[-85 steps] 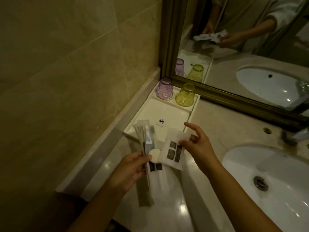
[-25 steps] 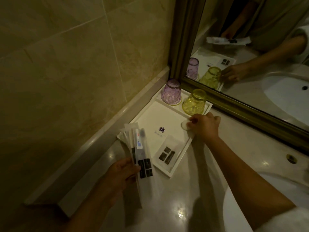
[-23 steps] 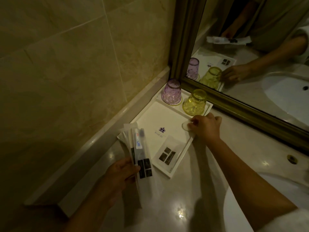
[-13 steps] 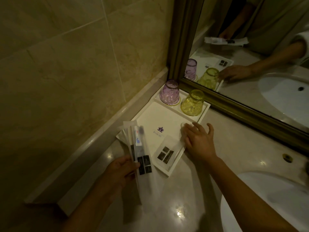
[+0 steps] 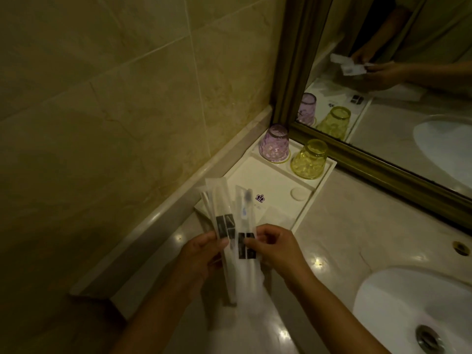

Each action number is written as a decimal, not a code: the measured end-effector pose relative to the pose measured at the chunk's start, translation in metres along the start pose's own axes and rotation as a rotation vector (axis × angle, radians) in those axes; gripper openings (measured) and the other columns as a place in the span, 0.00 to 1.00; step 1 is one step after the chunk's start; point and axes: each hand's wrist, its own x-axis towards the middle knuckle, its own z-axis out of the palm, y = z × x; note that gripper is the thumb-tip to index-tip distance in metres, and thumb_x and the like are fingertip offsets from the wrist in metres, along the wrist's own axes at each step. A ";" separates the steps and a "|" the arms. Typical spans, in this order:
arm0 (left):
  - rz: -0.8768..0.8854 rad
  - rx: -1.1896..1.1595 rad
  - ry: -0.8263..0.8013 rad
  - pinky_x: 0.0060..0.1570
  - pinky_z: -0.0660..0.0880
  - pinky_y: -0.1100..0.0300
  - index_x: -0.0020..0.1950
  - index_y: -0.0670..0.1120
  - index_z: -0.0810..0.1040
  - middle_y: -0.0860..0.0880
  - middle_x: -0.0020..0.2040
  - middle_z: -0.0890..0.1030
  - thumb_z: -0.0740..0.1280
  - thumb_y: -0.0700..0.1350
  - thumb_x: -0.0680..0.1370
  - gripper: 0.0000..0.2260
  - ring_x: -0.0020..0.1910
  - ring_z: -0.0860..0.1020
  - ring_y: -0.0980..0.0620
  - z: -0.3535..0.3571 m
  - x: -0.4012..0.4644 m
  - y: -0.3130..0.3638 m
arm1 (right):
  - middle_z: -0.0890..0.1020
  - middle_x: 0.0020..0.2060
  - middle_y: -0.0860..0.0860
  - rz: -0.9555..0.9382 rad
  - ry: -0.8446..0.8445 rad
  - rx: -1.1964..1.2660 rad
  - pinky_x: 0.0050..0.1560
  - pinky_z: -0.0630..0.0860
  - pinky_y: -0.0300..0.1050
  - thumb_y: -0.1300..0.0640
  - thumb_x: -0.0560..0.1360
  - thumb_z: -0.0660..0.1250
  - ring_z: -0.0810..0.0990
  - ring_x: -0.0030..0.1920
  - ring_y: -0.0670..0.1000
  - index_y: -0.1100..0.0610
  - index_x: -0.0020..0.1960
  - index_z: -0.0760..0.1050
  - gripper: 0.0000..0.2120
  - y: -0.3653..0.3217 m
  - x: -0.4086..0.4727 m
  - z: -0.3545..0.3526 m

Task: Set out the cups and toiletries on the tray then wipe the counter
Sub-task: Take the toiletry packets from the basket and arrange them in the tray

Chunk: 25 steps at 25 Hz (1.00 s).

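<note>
Moved: my right hand [image 5: 278,249] left the tray [image 5: 318,186], now pinching the toothbrush packet [image 5: 246,226] | left hand [image 5: 201,254] pinches other packets [image 5: 221,213] at centre frame | flat packet on tray mostly hidden | round soap [image 5: 298,194] on tray.

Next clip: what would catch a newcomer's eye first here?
Both hands, left and right, hold a fan of clear toiletry packets low in the middle, above the counter. Behind them, a white tray sits in the corner with a purple cup and a yellow cup upside down at its far end. A small round soap lies near its right edge.
</note>
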 end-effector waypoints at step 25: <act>-0.133 -0.098 0.156 0.54 0.76 0.50 0.58 0.41 0.78 0.40 0.52 0.81 0.67 0.36 0.72 0.14 0.53 0.79 0.41 -0.034 -0.017 -0.006 | 0.66 0.72 0.51 -0.453 0.191 -1.116 0.71 0.50 0.62 0.39 0.74 0.59 0.59 0.73 0.54 0.52 0.69 0.65 0.28 0.021 0.136 0.021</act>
